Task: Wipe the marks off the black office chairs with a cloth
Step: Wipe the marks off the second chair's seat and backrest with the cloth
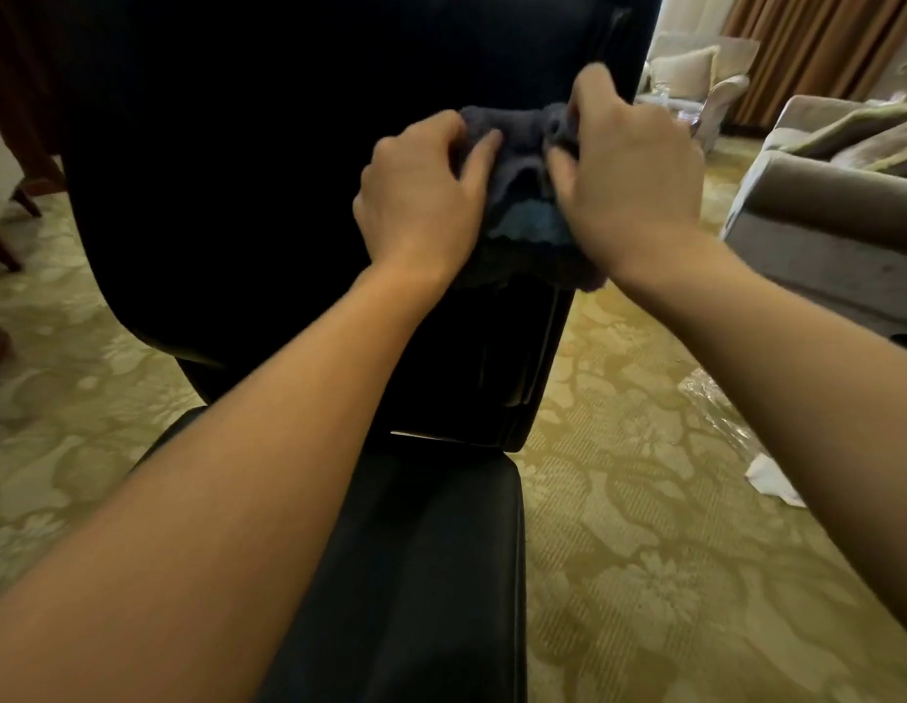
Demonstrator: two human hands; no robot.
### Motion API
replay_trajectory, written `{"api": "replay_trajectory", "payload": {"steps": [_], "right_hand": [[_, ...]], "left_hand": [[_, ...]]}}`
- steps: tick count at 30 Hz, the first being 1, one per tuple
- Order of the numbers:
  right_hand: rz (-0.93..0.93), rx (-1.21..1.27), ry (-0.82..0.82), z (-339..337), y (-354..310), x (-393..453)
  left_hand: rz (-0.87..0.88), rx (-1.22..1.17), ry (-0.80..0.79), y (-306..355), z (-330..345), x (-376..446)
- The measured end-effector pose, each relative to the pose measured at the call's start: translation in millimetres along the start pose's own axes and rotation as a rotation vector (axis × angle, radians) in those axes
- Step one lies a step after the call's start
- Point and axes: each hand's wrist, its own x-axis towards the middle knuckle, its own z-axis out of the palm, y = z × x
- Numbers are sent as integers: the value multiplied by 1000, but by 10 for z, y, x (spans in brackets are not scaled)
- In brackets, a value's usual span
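Two bare hands hold a dark grey fluffy cloth with a blue patch (522, 195) against the back of a black leather office chair (268, 159), near its right edge. The left hand (421, 195) has its grip clamped on the cloth's left side, fingers curled into the fabric; the right hand (629, 180) pinches the right side likewise. Below lies a patterned gold-green carpet (644, 550), with a crumpled white paper scrap (771, 482) on it and a grey upholstered sofa (837, 205) at right.

Gold floral carpet (644, 575), grey sofa (821, 235) at right, cream armchair (695, 78), brown curtains (806, 48) behind
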Motion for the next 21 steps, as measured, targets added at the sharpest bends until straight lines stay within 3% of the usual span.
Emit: {"api": "replay_trajectory", "payload": {"steps": [3,8,12,14,19,21], "right_hand": [[27,-35,-33,256,62,-190],[-19,31,49,757,7,-855],[-23,-25,-182,983,-25,-1497],[-9,28,-215,967,-7,-1631],[7,229,187,478,-88,-914],[-11,203,265,267,-124,-521]], "left_hand": [[16,120,-40,-161,248,-211],[-1,102,-53,-558,446,-867],[-91,147,-326,-903,447,-1422],[-118,74,-367,-988,403,-1533],[-60,-271,8,-579,206,-906],[-42,-307,127,-363,114,-518]]}}
